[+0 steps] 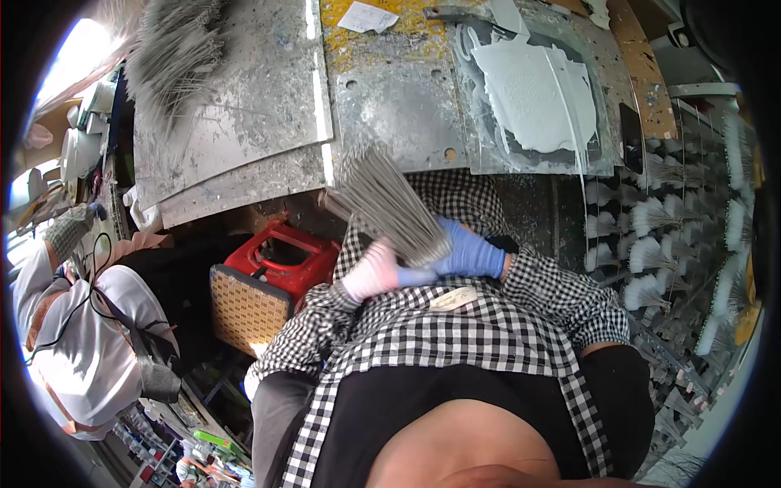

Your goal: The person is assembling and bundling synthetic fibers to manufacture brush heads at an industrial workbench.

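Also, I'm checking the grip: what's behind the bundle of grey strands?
Checkered cloth shows either side of the bundle, and the bench board beyond its far end. Anything directly behind it, perhaps part of the right hand, is covered.

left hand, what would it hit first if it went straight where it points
Probably the blue-gloved right hand, by the near end of the bundle of thin grey strands; the left hand is blurred, so depth is unclear.

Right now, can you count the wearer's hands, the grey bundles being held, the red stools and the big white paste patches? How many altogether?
Hands: 2 (left hand, right hand)
Held grey bundle: 1
Red stool: 1
White paste patch: 1
Total: 5
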Demonstrator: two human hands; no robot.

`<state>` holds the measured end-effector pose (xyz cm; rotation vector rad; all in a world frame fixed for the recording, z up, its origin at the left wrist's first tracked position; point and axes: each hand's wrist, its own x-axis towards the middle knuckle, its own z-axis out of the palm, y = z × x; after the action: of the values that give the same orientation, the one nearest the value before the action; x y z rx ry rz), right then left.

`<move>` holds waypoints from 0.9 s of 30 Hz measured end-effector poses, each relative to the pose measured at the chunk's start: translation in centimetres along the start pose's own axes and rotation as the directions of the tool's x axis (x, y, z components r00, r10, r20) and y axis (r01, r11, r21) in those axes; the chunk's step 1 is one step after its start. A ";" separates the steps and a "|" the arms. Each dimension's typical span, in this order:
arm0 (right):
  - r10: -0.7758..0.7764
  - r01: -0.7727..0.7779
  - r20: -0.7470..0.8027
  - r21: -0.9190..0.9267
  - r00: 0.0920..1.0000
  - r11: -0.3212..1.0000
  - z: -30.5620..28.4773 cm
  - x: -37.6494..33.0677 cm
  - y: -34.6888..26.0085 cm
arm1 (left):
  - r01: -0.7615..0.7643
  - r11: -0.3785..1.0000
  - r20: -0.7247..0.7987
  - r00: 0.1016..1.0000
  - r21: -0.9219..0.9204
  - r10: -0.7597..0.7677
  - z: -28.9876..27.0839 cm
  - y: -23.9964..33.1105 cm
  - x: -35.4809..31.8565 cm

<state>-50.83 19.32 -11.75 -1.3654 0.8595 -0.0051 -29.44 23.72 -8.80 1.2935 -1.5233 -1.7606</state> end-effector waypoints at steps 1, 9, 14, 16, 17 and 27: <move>-0.006 0.006 0.003 0.014 1.000 1.000 0.0 0.2 0.4 | -0.002 0.936 -0.070 0.997 -0.352 -0.024 -1.7 0.9 0.1; -0.242 0.235 0.051 0.108 0.969 0.966 0.4 -0.2 -2.4 | -0.549 0.439 -0.183 0.747 -0.711 0.639 -1.7 7.4 4.2; -0.555 0.538 -0.108 -0.154 0.825 0.829 -1.4 -1.3 -5.6 | -0.413 0.777 -0.128 0.906 -0.475 0.403 -1.6 11.5 1.6; -0.527 0.486 -0.113 -0.265 0.842 0.833 -3.0 -1.0 -7.0 | -0.505 0.784 -0.084 0.855 -0.363 0.512 -3.3 13.5 1.8; -0.558 0.489 -0.143 -0.341 0.817 0.803 -4.1 -1.0 -7.6 | -0.590 0.733 -0.165 0.804 -0.339 0.571 -3.3 14.6 1.8; -0.665 0.471 -0.549 -0.470 0.507 0.747 -7.6 7.6 -11.4 | -0.644 0.656 -0.445 0.492 0.393 0.749 -7.5 16.9 10.2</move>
<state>-44.20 6.44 -5.83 -1.9014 0.9861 -1.0430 -31.14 7.02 3.98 0.9166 -1.5220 -0.6187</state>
